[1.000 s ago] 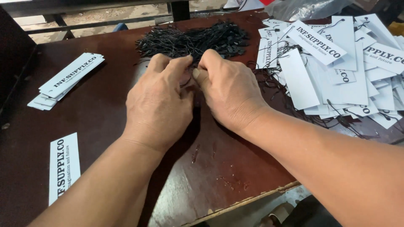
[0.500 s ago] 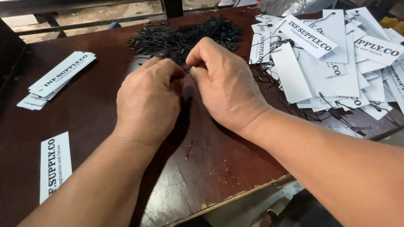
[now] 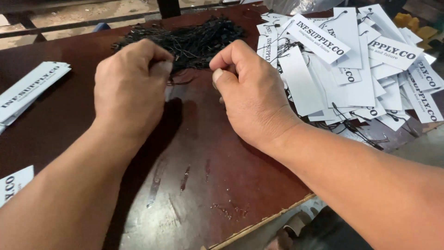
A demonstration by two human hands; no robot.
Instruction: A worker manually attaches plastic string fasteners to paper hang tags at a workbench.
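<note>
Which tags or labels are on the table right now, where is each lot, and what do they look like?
Loose tag heap: table's right side, white rectangular cards with dark print, black strings attached.
Neat tag stack: left edge, white oblong cards, fanned.
Single tag: lower left corner, white, partly cut off.

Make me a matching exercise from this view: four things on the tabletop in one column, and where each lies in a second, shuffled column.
Things:
1. heap of black strings
2. loose pile of white paper tags
3. neat stack of white tags
4. single white tag

Places:
A. at the left edge, nearest the camera, cut off by the frame
B. far side of the dark brown table, just beyond the left hand and right hand
C. spread over the table's right side
D. far left, beyond the left forearm

Pairs: 1-B, 2-C, 3-D, 4-A
</note>
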